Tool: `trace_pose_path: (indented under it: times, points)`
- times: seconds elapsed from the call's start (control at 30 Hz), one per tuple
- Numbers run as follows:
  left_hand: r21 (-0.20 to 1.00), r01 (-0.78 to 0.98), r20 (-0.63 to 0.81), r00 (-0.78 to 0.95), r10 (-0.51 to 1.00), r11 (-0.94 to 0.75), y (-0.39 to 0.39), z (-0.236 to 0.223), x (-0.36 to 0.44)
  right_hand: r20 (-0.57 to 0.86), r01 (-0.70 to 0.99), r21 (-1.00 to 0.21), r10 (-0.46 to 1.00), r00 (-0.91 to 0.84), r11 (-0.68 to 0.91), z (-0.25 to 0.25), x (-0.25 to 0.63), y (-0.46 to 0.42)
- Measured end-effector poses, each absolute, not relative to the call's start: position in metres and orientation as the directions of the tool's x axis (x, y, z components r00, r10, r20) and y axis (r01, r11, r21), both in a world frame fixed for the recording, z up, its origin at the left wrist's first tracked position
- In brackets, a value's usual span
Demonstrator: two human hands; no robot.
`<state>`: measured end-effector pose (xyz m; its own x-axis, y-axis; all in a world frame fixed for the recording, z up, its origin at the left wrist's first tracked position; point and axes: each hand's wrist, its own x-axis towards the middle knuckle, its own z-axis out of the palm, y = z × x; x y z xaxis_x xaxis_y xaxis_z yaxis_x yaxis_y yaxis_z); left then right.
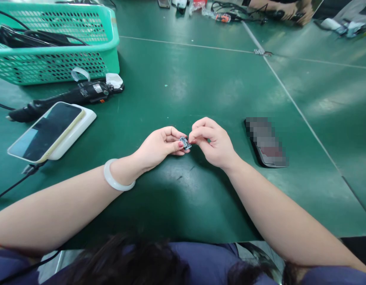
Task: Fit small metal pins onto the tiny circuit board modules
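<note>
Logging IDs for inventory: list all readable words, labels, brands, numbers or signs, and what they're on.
None readable.
Black corded tool: pale label, too small and blurred.
Small circuit board in left hand: any markings too small.
Dark rectangular object on the right: top pixelated, unreadable.

Desk (183, 75): open lane from L hand (159, 146) & R hand (215, 144) to far-edge clutter (223, 18). L side blocked: basket (113, 59) twd far L corner, tool (84, 93), white phone (48, 130) on pad (86, 119), cord (15, 183) twd L edge. R: dark phone (266, 142) in way, room past it.
</note>
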<state>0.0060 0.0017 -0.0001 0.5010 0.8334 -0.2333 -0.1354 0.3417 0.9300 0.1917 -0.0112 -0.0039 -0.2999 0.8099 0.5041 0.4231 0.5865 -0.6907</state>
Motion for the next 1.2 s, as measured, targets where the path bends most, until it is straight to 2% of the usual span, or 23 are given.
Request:
trace_pose_path:
  times: [0.17,0.43,0.63,0.77,0.87,1.0,1.2]
  points:
    - [0.894,-0.164,-0.265,0.559,0.786,0.417,0.002,-0.002,0.005,0.552,0.403,-0.653,0.767,-0.326,0.641,-0.002,0.194,-0.011]
    - [0.858,-0.185,-0.272,0.627,0.730,0.479,0.001,0.002,0.006,0.537,0.397,-0.664,0.774,-0.337,0.633,0.002,0.190,-0.016]
    - [0.843,-0.202,-0.278,0.631,0.724,0.499,0.000,0.003,0.005,0.545,0.444,-0.672,0.802,-0.244,0.592,0.002,0.192,-0.017]
    - [0.860,-0.269,-0.248,0.522,0.816,0.434,0.002,0.001,0.006,0.456,0.575,-0.697,0.884,-0.106,0.429,-0.002,0.194,-0.013]
    - [0.879,-0.348,-0.205,0.337,0.919,0.324,0.007,0.000,0.006,0.338,0.656,-0.665,0.927,-0.161,0.357,-0.009,0.193,-0.010]
    - [0.884,-0.401,-0.202,0.134,0.970,0.240,0.013,-0.002,0.004,0.282,0.753,-0.507,0.906,-0.315,0.420,-0.016,0.178,-0.011]
    - [0.888,-0.404,-0.198,0.095,0.976,0.220,0.014,-0.005,0.002,0.258,0.816,-0.341,0.881,-0.396,0.466,-0.019,0.152,-0.008]
